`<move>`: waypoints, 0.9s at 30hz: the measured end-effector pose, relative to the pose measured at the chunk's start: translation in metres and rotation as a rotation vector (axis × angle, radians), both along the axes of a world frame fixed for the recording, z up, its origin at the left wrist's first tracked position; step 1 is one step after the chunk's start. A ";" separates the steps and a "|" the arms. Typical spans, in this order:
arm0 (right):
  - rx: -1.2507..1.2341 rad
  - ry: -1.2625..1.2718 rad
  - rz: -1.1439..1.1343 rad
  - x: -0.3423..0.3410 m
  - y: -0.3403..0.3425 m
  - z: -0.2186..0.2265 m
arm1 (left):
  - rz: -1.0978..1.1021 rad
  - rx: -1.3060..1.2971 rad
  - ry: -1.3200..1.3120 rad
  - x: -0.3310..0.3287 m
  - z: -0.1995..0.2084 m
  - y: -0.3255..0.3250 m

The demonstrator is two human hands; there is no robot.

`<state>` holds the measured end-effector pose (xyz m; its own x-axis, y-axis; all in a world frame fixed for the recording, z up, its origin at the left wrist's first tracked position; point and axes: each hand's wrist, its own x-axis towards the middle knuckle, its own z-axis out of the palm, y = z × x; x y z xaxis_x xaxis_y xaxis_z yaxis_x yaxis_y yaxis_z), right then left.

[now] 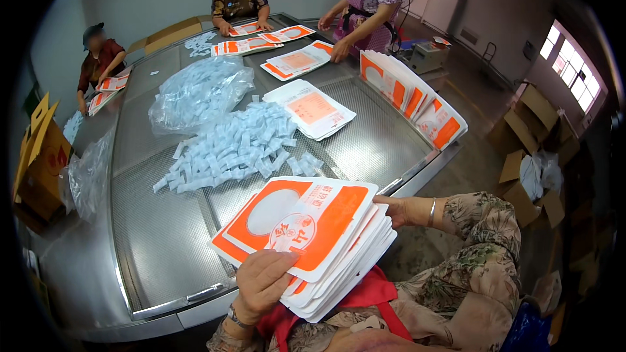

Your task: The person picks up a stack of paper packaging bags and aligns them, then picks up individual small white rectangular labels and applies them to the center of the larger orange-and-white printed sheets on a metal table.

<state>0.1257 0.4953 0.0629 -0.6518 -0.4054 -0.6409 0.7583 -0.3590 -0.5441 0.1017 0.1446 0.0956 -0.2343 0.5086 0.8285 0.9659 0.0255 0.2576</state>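
A thick stack of flat orange-and-white packaging pouches is held up in front of me, tilted over the table's near edge. My left hand grips its lower left edge, thumb and fingers closed on the top pouch. At the right side my right hand holds the stack's far edge, its fingers mostly hidden behind the pouches. Just beyond lies a loose heap of small pale-blue sachets. Behind the heap sits a clear plastic bag full of the same sachets.
A metal table with a raised rim spreads before me. White-backed pouches lie flat; a row of pouches stands along the right edge. Three co-workers handle pouches at the far sides. Cardboard boxes stand left, more boxes right.
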 end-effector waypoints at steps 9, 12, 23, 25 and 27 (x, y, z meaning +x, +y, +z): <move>0.014 0.036 -0.009 -0.030 -0.024 0.031 | -0.171 -0.190 0.171 0.010 0.017 0.009; 0.028 0.017 0.117 -0.061 0.011 0.049 | -0.149 -0.147 0.277 0.009 0.019 0.021; 0.361 0.299 0.356 -0.115 0.008 0.080 | -0.058 -0.138 0.379 -0.022 -0.028 0.063; 0.389 0.194 0.363 -0.105 0.017 0.058 | -0.113 -0.158 0.298 -0.015 -0.045 0.069; 0.389 0.031 0.393 -0.098 0.027 0.023 | -0.152 -0.172 0.200 -0.006 -0.058 0.075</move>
